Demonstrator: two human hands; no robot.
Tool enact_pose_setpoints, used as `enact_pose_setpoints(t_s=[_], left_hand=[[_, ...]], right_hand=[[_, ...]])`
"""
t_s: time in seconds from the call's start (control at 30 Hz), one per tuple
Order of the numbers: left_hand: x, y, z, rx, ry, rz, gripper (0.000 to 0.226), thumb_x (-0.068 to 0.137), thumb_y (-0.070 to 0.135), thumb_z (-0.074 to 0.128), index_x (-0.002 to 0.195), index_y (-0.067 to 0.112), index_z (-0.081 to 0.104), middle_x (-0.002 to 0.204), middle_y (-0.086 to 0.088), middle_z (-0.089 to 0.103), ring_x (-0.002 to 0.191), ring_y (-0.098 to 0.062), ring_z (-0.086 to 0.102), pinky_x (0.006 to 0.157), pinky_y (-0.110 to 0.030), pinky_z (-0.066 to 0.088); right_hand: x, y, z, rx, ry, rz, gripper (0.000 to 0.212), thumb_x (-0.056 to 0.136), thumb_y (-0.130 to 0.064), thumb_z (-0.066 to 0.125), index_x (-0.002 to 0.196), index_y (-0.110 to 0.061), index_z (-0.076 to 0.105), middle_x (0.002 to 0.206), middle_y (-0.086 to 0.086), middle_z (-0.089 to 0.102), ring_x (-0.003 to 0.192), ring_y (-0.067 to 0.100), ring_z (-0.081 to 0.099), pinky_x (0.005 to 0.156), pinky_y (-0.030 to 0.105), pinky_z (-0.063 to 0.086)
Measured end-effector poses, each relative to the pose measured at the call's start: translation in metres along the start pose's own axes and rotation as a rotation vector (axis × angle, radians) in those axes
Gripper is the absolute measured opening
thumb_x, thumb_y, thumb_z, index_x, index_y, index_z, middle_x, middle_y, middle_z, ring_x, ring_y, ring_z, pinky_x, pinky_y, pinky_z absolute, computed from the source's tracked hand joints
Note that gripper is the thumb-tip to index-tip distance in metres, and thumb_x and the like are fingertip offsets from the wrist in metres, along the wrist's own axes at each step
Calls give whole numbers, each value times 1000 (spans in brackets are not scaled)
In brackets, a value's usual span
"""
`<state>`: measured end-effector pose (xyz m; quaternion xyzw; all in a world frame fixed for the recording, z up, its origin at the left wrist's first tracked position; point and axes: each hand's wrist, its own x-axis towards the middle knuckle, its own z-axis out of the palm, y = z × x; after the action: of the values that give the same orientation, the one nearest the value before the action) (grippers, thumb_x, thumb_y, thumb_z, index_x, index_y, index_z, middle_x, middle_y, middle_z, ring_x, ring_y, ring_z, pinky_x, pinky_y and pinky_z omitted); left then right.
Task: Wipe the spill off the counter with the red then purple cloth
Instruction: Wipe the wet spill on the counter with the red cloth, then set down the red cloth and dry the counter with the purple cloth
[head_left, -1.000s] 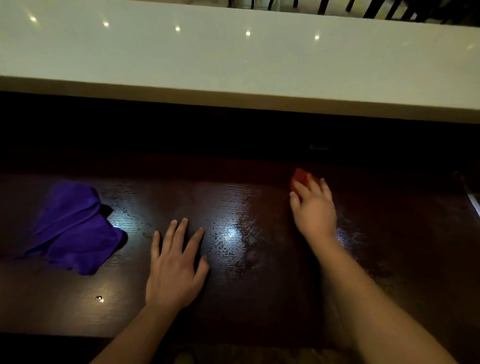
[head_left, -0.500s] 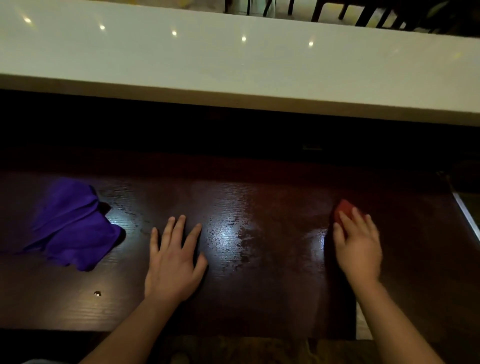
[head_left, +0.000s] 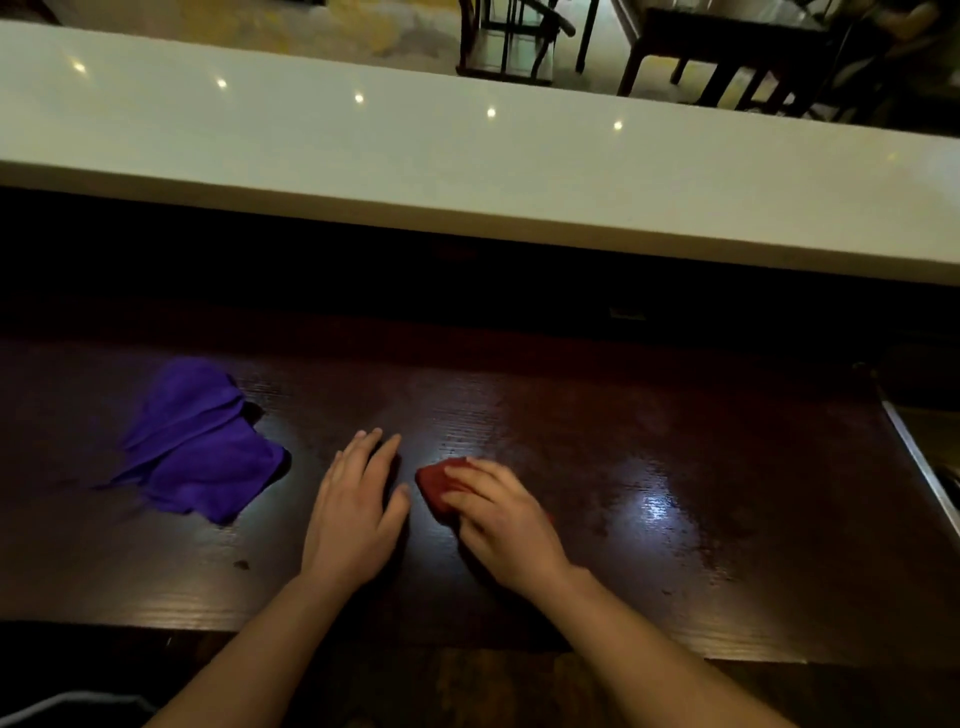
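My right hand (head_left: 501, 514) presses a bunched red cloth (head_left: 435, 483) onto the dark wooden counter (head_left: 571, 431), close to the front edge and just right of my left hand. Only the cloth's left part shows past my fingers. Flat on the wood beside it lies my left hand (head_left: 358, 512), fingers slightly apart and holding nothing. A crumpled purple cloth (head_left: 200, 452) rests alone at the left of the counter. Wet streaks and droplets of the spill (head_left: 660, 509) glisten to the right of my right hand.
A raised white ledge (head_left: 467, 166) runs across the back above a dark recess. A metal edge (head_left: 919, 462) borders the counter at the far right. Dark chairs and a table (head_left: 727, 47) stand beyond the ledge. A small speck (head_left: 240, 565) lies near the front left.
My right hand has swept the red cloth from the right side of the counter leftward, up beside my left hand. The left hand and purple cloth stayed put.
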<state>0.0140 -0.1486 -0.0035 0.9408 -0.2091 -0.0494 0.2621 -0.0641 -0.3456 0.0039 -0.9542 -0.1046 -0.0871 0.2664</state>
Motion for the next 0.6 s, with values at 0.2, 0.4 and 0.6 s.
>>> enact_pose_setpoints(t_s=[0.2, 0.4, 0.6], left_hand=[[-26, -29, -12, 121, -39, 10, 64, 88, 44, 35, 143, 14, 48, 152, -12, 42, 145, -28, 31, 119, -42, 23], [-33, -29, -9, 284, -80, -21, 63, 87, 46, 42, 144, 20, 46, 153, -15, 40, 145, -33, 29, 116, -53, 14], [-31, -30, -13, 271, -109, -55, 67, 87, 52, 36, 150, 26, 37, 161, -11, 27, 151, -29, 14, 118, -53, 5]], right_hand=[[55, -16, -16, 479, 307, 443, 27, 85, -3, 65, 106, -19, 73, 108, -1, 71, 96, 3, 64, 87, 18, 49], [139, -38, -16, 801, 234, 537, 25, 88, -4, 62, 109, -15, 71, 90, -4, 71, 70, -8, 62, 65, 7, 46], [208, -62, 14, 671, 102, 321, 23, 93, -7, 57, 113, -15, 67, 96, 4, 60, 52, -3, 60, 47, 9, 42]])
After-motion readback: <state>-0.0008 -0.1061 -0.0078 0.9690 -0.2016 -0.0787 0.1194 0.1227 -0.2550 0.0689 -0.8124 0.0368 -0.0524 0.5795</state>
